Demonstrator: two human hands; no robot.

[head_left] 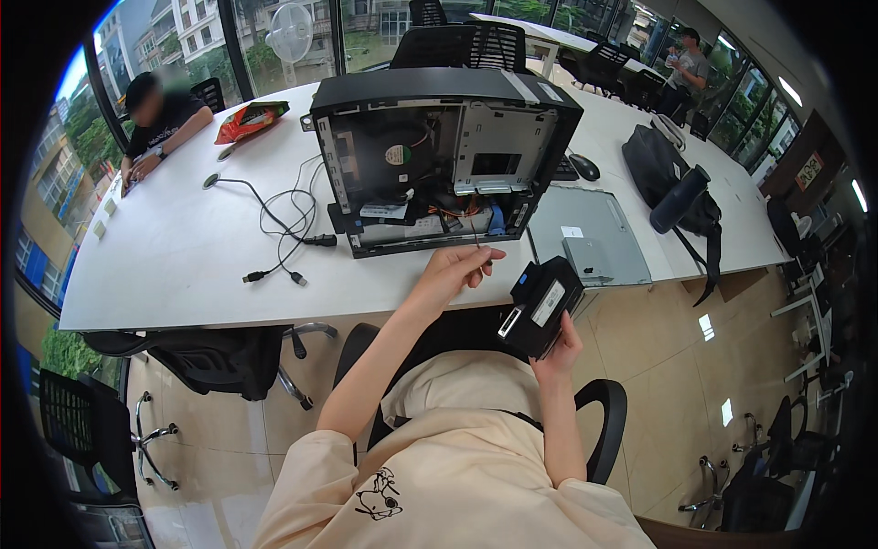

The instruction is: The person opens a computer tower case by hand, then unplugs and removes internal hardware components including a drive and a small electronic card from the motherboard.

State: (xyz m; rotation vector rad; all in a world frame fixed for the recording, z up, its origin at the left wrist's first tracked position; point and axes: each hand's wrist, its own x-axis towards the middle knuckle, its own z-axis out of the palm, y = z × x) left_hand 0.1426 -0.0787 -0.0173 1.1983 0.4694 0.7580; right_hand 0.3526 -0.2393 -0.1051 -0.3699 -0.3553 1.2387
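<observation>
On white table (137, 274), big black PC case (444, 165), upright, open side toward wearer, insides exposed. Just right of case, grey panel (599, 215), flat on tabletop: cover removal prob. done. At table's near edge, outside case, black boxy module (547, 306) w/ white label and blue tab, gripped at lower end in R hand (560, 348), fingers partly curled round it. By case's bottom edge, L hand (457, 273), thumb and fingertips nearly together on small dark piece (489, 263), poss. cable end; can't tell. Prob. mid-job; remaining, prob.: sorting leads, closing up.
</observation>
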